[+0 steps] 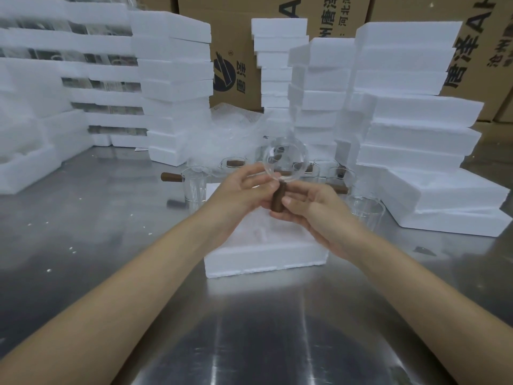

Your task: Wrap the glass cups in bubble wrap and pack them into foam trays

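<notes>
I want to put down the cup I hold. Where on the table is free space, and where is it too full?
Free: the steel table left of the open foam tray, and the wide strip nearer than that tray. Crowded: behind the tray, where glass cups stand before the bubble wrap; to the right, a cup stands against the foam stack.

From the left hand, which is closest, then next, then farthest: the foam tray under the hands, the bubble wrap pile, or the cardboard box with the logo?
1. Foam tray, just below the left hand.
2. Bubble wrap pile, behind the cups.
3. Cardboard box, at the back.
</notes>
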### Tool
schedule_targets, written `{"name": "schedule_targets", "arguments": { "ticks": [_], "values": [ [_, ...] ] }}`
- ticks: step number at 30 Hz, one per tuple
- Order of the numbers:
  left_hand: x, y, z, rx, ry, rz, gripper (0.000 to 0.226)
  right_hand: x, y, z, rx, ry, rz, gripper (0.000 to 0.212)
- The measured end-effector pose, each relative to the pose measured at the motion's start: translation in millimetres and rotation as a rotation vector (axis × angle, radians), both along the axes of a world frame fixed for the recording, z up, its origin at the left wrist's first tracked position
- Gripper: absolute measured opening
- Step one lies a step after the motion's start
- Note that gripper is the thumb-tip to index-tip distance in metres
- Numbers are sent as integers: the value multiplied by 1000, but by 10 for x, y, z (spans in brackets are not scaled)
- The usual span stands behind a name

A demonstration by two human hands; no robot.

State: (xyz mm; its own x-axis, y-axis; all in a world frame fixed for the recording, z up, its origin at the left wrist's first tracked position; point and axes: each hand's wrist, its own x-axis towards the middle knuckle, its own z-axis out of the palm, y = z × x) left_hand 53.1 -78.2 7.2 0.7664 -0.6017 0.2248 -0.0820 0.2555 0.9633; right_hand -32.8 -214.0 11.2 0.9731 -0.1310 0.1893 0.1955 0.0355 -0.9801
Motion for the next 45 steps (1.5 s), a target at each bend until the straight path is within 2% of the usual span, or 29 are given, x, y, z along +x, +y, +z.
{"name": "schedule_targets", "arguments": {
  "ticks": [8,13,16,18,20,21,24,29,31,34,39,42,45],
  "values": [
    [-19,3,-15,82,-47,98,28,-21,11,30,-53,50,42,23],
    [-52,62,62,168,-227,115,17,-23,16,24,-76,26,8,21],
    [96,133,233,291,-349,129,25,-17,9,13,-15,42,-31,15],
    [355,136,307,419,-480,387,24,-3,20,7,10,56,-44,12],
    [684,89,356,641,-669,662,24,13,32,4,11,70,-52,10],
    [860,49,369,747,-751,723,28,17,36,4,6,79,-54,9],
    [1317,-147,411,993,-870,752,35,25,39,13,-41,95,-61,9],
    [1770,-513,428,1129,-879,607,51,26,48,8,-73,82,-43,11],
    [1850,-593,371,1095,-913,624,42,32,45,4,-79,85,-31,10],
    [1859,-645,263,889,-918,780,25,48,30,-5,-103,90,-23,10],
    [1710,-519,336,407,-669,938,13,74,39,-21,-108,106,-59,35],
    [1572,-399,418,335,-695,950,21,57,52,-2,-101,66,-74,36],
    [1423,-268,429,336,-791,877,15,43,71,25,-62,62,-104,40]
  ]
}}
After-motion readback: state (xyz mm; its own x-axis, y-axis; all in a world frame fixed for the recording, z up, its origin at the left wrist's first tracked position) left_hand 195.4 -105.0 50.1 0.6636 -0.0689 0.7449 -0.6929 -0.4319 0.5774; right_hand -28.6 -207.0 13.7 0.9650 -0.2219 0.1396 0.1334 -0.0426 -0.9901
